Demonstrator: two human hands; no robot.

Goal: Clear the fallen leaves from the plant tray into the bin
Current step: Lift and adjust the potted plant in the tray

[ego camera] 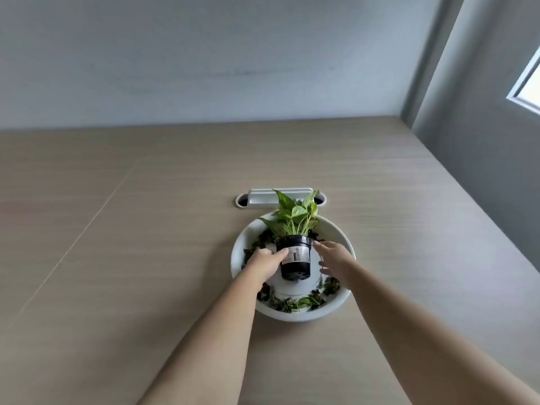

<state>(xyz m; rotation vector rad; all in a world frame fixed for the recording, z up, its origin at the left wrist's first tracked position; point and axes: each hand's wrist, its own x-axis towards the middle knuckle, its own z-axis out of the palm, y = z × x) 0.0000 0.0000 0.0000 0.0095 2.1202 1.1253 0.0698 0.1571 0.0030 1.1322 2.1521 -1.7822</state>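
A round white plant tray [339,309] lies on the wooden table. In its middle stands a black plastic pot [295,271] with a white label and a green leafy plant [295,217]. Dark fallen leaves [295,304] lie scattered around the pot inside the tray. My left hand [266,263] grips the pot's left side, thumb on the label. My right hand [333,257] is at the pot's right side with fingers spread, its fingertips touching the rim. The pot looks slightly raised and tilted. No bin is in view.
A white cable grommet [254,198] is set into the light wooden table [131,244] just behind the tray. A pale wall runs along the back edge; a grey wall with a window [526,86] borders the table on the right.
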